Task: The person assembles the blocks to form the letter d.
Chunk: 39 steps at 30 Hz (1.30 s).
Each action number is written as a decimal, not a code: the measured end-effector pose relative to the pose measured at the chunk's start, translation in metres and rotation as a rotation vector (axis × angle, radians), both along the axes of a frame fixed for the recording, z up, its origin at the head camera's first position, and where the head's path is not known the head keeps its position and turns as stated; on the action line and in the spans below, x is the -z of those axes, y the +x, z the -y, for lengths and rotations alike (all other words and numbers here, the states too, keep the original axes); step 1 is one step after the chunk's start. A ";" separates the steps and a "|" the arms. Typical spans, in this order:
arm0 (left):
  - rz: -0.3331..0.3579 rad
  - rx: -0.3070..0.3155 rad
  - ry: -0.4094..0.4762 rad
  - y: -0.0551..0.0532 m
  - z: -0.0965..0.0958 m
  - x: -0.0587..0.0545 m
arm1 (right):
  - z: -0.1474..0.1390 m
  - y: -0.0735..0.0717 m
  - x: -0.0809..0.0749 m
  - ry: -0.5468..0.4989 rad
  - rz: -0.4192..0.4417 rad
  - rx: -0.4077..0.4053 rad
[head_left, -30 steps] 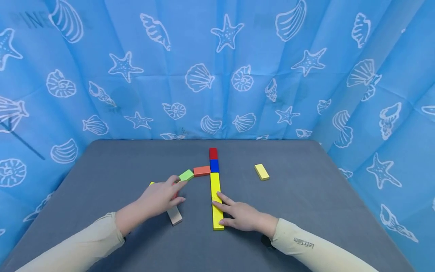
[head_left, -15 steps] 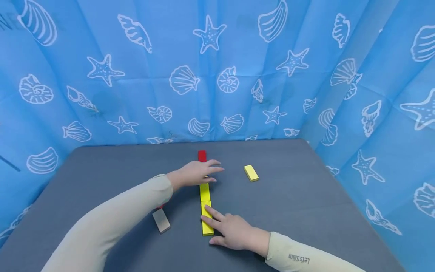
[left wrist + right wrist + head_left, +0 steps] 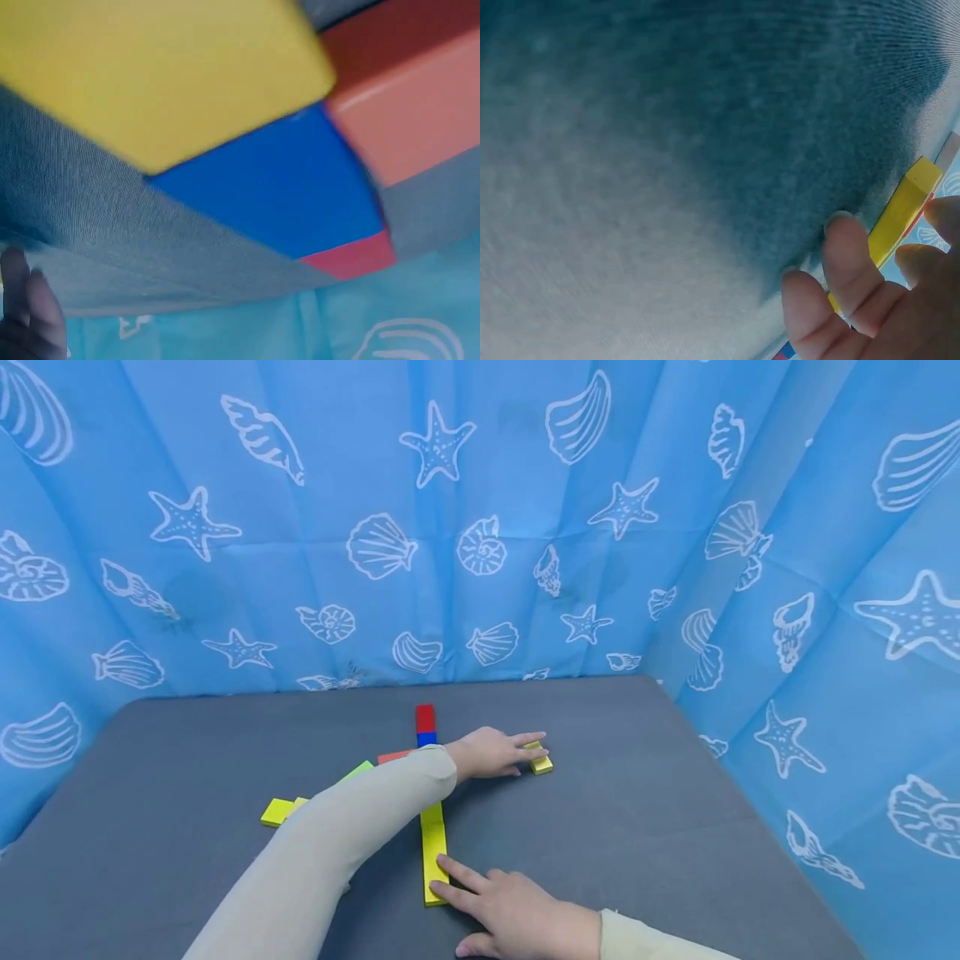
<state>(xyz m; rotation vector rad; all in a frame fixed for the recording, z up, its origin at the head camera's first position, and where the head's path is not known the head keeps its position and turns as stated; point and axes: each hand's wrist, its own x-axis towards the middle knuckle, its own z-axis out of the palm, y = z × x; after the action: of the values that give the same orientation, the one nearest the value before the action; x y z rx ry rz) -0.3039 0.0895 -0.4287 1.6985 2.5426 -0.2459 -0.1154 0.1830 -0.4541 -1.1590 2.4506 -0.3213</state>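
Note:
My left hand [image 3: 497, 753] stretches across to the right, its extended fingers over a pale yellow block [image 3: 542, 766] and partly hiding it. In the left wrist view, that hand's fingertips [image 3: 43, 311] show at the lower left edge. My right hand [image 3: 517, 914] rests two extended fingertips on the near end of a yellow block [image 3: 435, 868], its thumb lying apart on the table. This block ends a straight row with another yellow block [image 3: 431, 812], a blue block [image 3: 427, 739] and a red block [image 3: 425, 718].
Left of the row, an orange block [image 3: 393, 757], a green block [image 3: 358, 770] and a bright yellow block [image 3: 277, 812] curve away, partly covered by my left sleeve [image 3: 345, 827]. The grey table [image 3: 637, 827] ends at a blue shell-print curtain [image 3: 510, 460].
My left hand has moved from the left-hand blocks, over the row, to the pale yellow block on the right. My right hand stays at the near yellow block; the head view has shifted.

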 end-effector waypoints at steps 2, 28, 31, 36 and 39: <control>0.037 -0.026 -0.033 0.000 -0.001 0.000 | -0.003 -0.004 0.016 -0.026 0.006 -0.025; -0.096 -0.090 0.087 0.016 0.033 -0.012 | -0.001 -0.021 -0.010 -0.027 0.105 0.099; -0.129 -0.112 0.186 0.027 0.056 -0.023 | 0.004 -0.028 -0.022 -0.007 0.079 0.126; -0.168 -0.113 0.307 0.053 0.100 -0.037 | 0.011 -0.042 -0.025 0.000 0.051 0.153; -0.193 -0.109 0.346 0.070 0.128 -0.039 | 0.016 -0.052 -0.025 0.009 0.031 0.165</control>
<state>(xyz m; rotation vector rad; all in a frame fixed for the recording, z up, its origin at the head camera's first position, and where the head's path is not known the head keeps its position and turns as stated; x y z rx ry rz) -0.2344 -0.0389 -0.3896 1.7054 2.9523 0.0441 -0.1671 0.1668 -0.4288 -0.9436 2.5229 -0.3733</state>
